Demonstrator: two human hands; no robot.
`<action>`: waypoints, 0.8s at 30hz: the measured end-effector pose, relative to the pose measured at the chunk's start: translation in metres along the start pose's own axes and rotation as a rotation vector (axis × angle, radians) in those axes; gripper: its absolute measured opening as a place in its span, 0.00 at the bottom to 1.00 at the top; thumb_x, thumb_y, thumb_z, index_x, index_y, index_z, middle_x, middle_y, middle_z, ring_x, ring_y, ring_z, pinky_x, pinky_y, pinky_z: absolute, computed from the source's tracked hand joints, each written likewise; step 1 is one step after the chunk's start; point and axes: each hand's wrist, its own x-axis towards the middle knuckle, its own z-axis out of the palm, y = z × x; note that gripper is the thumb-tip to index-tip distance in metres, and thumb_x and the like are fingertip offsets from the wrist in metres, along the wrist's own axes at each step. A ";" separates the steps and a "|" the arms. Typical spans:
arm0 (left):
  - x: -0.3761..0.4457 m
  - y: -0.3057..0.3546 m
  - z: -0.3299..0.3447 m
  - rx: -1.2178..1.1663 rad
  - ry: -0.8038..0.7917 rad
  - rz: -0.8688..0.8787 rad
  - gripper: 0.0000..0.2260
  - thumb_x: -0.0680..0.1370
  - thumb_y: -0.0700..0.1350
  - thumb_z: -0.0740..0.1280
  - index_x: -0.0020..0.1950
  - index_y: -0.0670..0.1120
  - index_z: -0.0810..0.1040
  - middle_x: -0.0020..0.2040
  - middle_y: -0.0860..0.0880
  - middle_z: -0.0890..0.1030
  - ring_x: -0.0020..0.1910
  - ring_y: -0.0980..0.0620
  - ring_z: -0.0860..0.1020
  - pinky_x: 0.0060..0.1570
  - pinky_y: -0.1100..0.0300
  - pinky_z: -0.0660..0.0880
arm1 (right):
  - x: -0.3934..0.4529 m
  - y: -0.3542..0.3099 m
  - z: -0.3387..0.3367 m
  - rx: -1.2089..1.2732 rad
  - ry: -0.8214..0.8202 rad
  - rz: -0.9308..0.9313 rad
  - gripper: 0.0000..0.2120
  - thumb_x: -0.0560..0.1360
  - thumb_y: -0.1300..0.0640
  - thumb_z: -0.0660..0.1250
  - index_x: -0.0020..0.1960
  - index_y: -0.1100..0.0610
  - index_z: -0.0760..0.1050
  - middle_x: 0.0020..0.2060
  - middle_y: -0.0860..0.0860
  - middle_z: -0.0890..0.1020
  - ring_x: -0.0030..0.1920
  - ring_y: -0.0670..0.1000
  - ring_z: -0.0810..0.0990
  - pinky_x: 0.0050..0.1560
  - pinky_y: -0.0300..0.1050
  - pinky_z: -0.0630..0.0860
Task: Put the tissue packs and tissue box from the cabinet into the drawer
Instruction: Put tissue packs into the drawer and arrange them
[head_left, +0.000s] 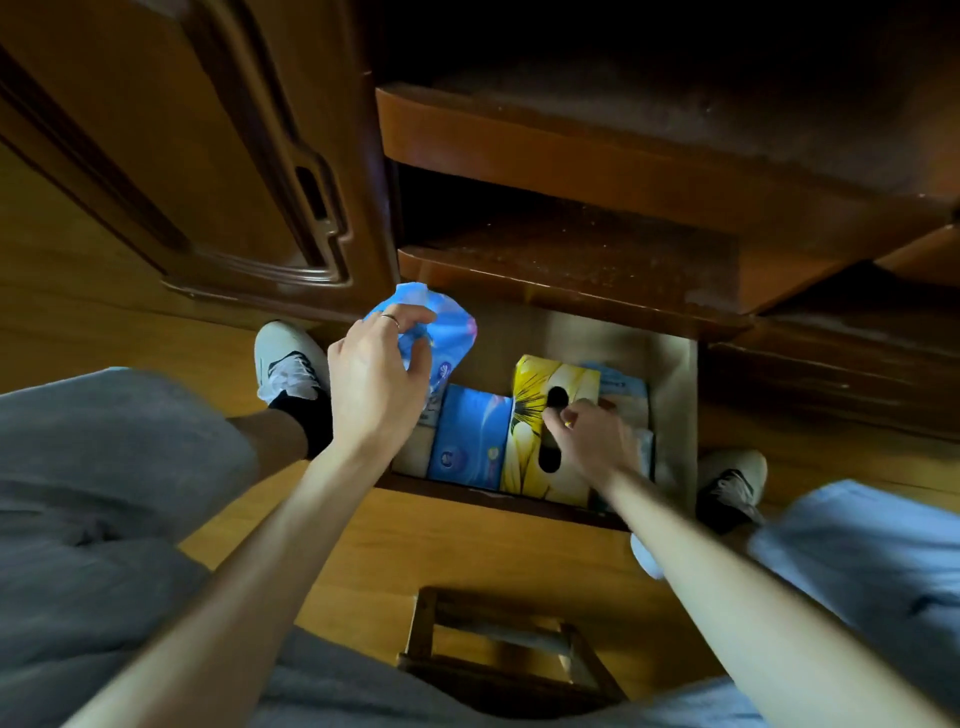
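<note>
The open drawer (675, 405) sits at the bottom of the wooden cabinet. Inside it a yellow flowered tissue box (535, 415) lies in the middle, with a blue tissue pack (470, 436) flat on its left and a pale blue pack (623, 387) on its right, mostly hidden. My left hand (376, 384) grips another blue tissue pack (441, 322) above the drawer's left end. My right hand (597, 431) rests on the tissue box's right side, fingers curled at its oval opening; whether it grips the box is unclear.
Two bare cabinet shelves (571, 260) lie above the drawer. An open cabinet door (208, 171) stands at the left. A small wooden stool (498, 649) is under me. My knees and shoes flank the drawer on the wooden floor.
</note>
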 end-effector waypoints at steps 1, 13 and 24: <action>-0.001 0.002 0.002 0.014 -0.003 0.018 0.10 0.79 0.43 0.66 0.58 0.54 0.80 0.55 0.58 0.82 0.50 0.52 0.77 0.57 0.43 0.74 | -0.002 -0.003 0.003 0.002 -0.002 -0.022 0.22 0.78 0.36 0.58 0.41 0.53 0.76 0.38 0.50 0.82 0.42 0.55 0.83 0.37 0.44 0.73; -0.014 0.007 0.021 0.178 -0.062 0.180 0.08 0.80 0.43 0.67 0.56 0.51 0.82 0.54 0.52 0.83 0.56 0.48 0.78 0.57 0.50 0.70 | 0.010 -0.006 0.006 -0.566 0.009 -0.248 0.11 0.75 0.49 0.70 0.56 0.51 0.79 0.82 0.61 0.43 0.81 0.66 0.39 0.78 0.68 0.49; -0.007 -0.003 0.021 0.183 -0.077 0.126 0.08 0.80 0.42 0.67 0.56 0.51 0.82 0.53 0.53 0.83 0.55 0.49 0.78 0.56 0.50 0.70 | 0.030 -0.021 0.035 -0.515 0.051 -0.098 0.04 0.75 0.58 0.73 0.48 0.57 0.81 0.81 0.62 0.45 0.81 0.67 0.42 0.78 0.66 0.54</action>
